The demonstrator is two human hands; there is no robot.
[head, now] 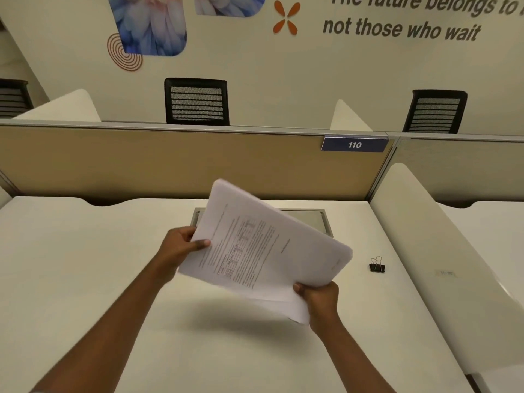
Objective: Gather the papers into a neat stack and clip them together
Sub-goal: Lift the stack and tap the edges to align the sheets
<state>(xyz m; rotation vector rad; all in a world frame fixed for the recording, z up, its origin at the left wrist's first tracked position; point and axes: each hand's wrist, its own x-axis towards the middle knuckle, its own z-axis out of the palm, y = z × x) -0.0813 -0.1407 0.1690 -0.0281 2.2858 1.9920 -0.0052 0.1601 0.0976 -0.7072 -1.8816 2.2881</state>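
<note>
A sheaf of white printed papers (255, 245) is held up in the air above the white desk (85, 265), tilted and slightly fanned at its lower corner. My left hand (181, 248) grips the papers' left edge, thumb on the top sheet. My right hand (321, 300) grips the lower right corner from below. A black binder clip (377, 266) lies on the desk to the right of the papers, apart from both hands.
A grey cable hatch (317, 219) is set into the desk behind the papers. A tan partition (170, 163) with a blue "110" tag (354, 144) closes the back. A white side divider (425, 236) bounds the right. Black chairs (197, 102) stand beyond.
</note>
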